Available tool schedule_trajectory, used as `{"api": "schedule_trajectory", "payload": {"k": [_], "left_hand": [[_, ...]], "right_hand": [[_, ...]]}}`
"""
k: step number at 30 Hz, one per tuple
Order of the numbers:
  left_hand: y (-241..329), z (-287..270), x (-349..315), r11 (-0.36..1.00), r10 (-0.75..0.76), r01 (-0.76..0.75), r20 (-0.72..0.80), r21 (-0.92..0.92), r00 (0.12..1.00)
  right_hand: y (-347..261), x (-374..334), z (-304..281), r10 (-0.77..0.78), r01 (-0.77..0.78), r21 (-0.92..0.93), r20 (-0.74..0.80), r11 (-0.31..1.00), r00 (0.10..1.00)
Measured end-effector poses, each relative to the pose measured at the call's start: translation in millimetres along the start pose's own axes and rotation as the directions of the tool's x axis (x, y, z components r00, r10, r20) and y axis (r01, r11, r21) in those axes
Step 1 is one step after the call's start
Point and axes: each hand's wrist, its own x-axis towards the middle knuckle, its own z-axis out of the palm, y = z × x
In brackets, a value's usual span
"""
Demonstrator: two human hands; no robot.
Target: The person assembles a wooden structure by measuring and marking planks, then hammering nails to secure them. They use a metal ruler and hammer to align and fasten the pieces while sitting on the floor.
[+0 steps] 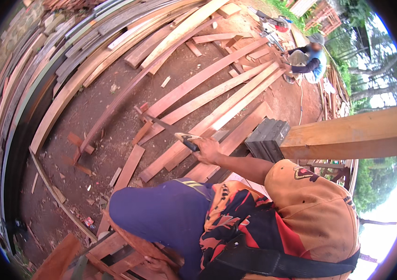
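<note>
My right hand (pixel 206 150) is wrapped round the black and pale wooden handle of a handsaw (pixel 188 139). Its dark, narrow blade reaches toward the upper left, above the ground and near the ends of some boards. Low in the picture, my left hand (pixel 159 267) is partly hidden, its fingers curled against a reddish-brown wooden board (pixel 138 240). This board runs alongside my bent leg in purple-blue trousers (pixel 156 212). Beneath my left hand lie more slatted wooden pieces (pixel 114 245). My orange sleeve and a black strap fill the lower right.
Long planks (pixel 208 81) lie across the brown dirt, beside a big timber stack (pixel 58 84). A wooden post (pixel 343 134) stands on a dark concrete block (pixel 267 137) near my right arm. A co-worker (pixel 308 60) crouches by the planks' far ends, near a power saw (pixel 273 25).
</note>
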Motion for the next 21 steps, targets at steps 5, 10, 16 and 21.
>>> {"api": "schedule_trajectory", "payload": {"k": [5,10,16,21], "left_hand": [[-31,21,-17,0.992,0.013,-0.028,-0.121,-0.126,0.993],[38,-7,-13,0.972,-0.113,0.133,-0.11,0.192,0.987],[27,-20,-6,0.944,-0.32,0.29,0.22,0.16,0.921],[74,8,-38,0.925,-0.353,0.328,0.108,0.194,0.929]], "right_hand": [[8,-12,9,0.046,-0.047,-0.026,-0.034,0.999,0.998],[10,-6,15,0.072,-0.077,-0.122,-0.043,0.99,0.996],[-1,-3,0,0.055,-0.054,-0.09,0.005,0.994,0.998],[1,-1,0,0.078,-0.079,-0.111,-0.012,0.991,0.997]]}}
